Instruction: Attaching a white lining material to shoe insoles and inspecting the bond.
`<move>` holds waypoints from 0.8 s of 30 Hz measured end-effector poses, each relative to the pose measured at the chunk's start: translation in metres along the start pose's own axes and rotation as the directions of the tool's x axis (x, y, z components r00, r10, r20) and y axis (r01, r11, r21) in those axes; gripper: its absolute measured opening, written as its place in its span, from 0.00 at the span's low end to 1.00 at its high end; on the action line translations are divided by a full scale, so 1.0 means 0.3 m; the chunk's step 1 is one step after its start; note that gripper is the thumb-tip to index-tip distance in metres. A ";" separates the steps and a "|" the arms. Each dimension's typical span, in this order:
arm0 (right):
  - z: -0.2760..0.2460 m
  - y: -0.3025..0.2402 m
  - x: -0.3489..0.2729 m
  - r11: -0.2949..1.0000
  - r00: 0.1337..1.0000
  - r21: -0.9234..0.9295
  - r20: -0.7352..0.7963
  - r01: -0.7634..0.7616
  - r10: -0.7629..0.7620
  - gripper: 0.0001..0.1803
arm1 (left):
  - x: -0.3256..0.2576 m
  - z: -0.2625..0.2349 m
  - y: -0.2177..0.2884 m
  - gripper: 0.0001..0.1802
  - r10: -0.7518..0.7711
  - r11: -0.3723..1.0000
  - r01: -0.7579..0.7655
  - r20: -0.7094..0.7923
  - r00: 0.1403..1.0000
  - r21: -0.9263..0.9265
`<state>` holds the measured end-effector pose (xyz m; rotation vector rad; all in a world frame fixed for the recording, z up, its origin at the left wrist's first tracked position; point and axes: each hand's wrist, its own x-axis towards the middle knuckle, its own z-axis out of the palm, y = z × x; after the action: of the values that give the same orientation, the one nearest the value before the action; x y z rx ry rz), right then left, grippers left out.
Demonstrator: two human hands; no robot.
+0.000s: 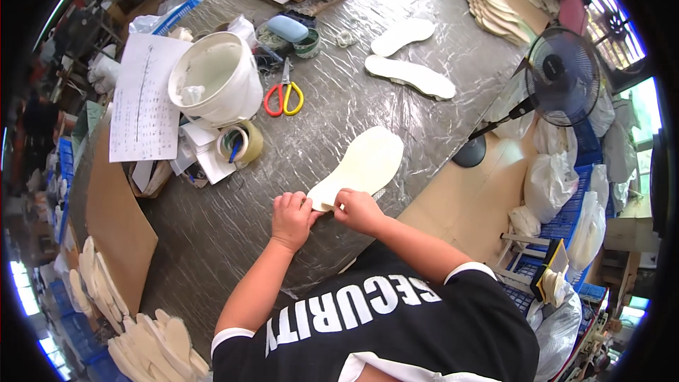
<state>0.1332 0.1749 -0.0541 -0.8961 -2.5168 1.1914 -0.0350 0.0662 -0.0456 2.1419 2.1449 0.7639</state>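
Observation:
A cream-white shoe insole (364, 163) lies on the plastic-covered table (283, 159), its wide end pointing away from me. At its narrow near end, my left hand (291, 221) grips the left edge with bent fingers. My right hand (359, 211) pinches the same end from the right, a short way from the left one. The fingertips partly hide that end, and a strip of its edge looks lifted between them. Farther off to the right lie two more insoles, one white (410, 76) and one smaller (403, 37).
Left of the insole are red-and-yellow scissors (284, 94), a white bucket (217, 78), tape rolls (244, 143) and a written paper sheet (147, 99). Insole stacks lie far right (491, 7) and near left (155, 346). A black fan (562, 76) stands at the right edge.

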 end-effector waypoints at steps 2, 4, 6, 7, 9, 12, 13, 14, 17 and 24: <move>-0.054 0.031 0.019 0.999 1.000 0.048 0.003 0.017 -0.017 0.06 | 0.038 -0.001 0.012 0.08 0.130 0.984 -0.128 -0.006 0.991 0.126; -0.163 0.073 0.056 0.980 0.965 0.182 -0.232 -0.081 0.123 0.05 | 0.027 0.038 -0.029 0.08 0.089 0.989 -0.096 0.059 0.994 0.115; -0.358 0.155 0.091 0.907 0.917 0.403 -0.306 -0.120 0.257 0.03 | 0.002 0.057 -0.081 0.07 0.046 0.985 -0.055 0.060 0.997 0.165; -0.470 0.185 0.100 0.866 0.924 0.482 -0.257 -0.131 0.283 0.03 | 0.016 0.054 -0.078 0.07 0.037 0.985 -0.048 0.070 0.997 0.164; -0.590 0.226 0.092 0.817 0.929 0.555 -0.198 -0.155 0.311 0.02 | 0.087 0.024 -0.037 0.08 -0.096 0.977 0.098 -0.023 0.995 0.188; -0.634 0.249 0.095 0.932 0.977 0.357 -0.170 -0.063 0.131 0.01 | 0.258 0.012 0.105 0.13 -0.772 0.323 0.718 0.267 0.576 -0.617; -0.614 0.243 0.091 0.945 0.985 0.326 -0.160 -0.008 0.063 0.02 | 0.310 0.030 0.131 0.15 -0.735 0.166 0.703 0.389 0.556 -0.692; -0.591 0.229 0.086 0.954 0.989 0.297 -0.150 0.051 -0.006 0.03 | 0.364 0.047 0.155 0.17 -0.673 0.002 0.677 0.500 0.545 -0.736; -0.533 0.208 0.062 0.947 0.992 0.322 -0.115 -0.013 0.053 0.03 | 0.446 0.101 0.209 0.08 -0.644 -0.051 0.724 0.576 0.503 -0.688; -0.888 0.517 -0.042 0.639 0.807 0.757 -0.460 0.138 0.370 0.04 | 0.118 0.133 -0.111 0.09 -0.880 0.133 0.834 0.324 0.348 -0.535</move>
<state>0.3253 0.4097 0.0018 -0.9771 -1.2508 1.5296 -0.0547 0.1144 -0.0809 0.2931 2.1424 1.1127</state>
